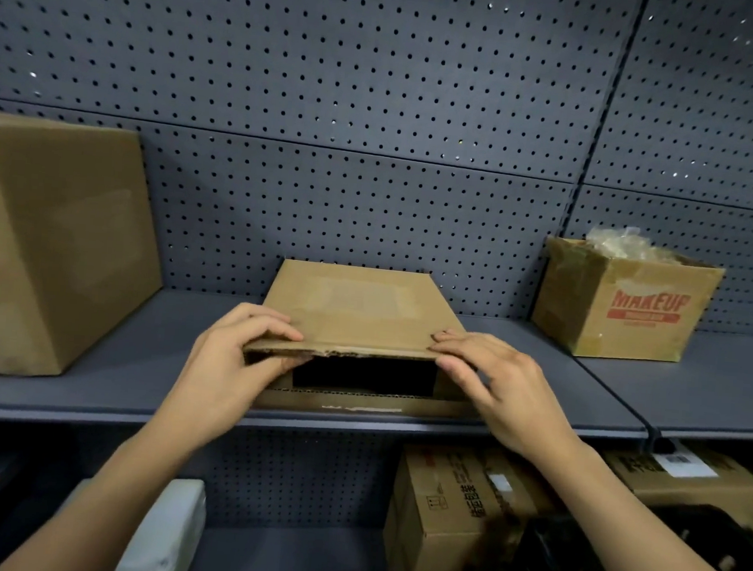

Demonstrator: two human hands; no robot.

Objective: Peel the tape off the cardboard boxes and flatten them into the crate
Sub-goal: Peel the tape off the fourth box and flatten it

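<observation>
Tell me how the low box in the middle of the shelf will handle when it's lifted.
Probably light: the low box gapes open in front, dark inside with nothing showing. Its top, pinched by the left hand and right hand, looks thin and ragged-edged, so it may flex. Wide and low, it should not tip.

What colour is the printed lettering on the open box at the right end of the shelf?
Red lettering on the open box, seen in the head view.
</observation>
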